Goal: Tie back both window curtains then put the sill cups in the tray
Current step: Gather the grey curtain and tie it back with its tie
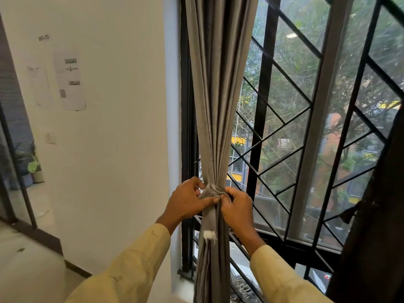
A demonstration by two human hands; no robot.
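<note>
You had the grey curtain (215, 106) bunched upright by the window frame, left hand (188, 201) and right hand (237, 206) level, fingers pinched shut on the tie band (211, 192) running crosswise between them.

I've got only a sliver of the window sill (185, 288) in sight, low down at the foot of the gathered grey curtain (213, 270), whose bottom folds hang in front of it, so I can't tell whether they touch it. To the right of those folds, behind the black grille bars, I see a loose tangle of pale cable (241, 287) apparently lying on the ledge. Off to the left, the pale floor (26, 270) runs along the dark skirting (76, 270) of the white wall.
</note>
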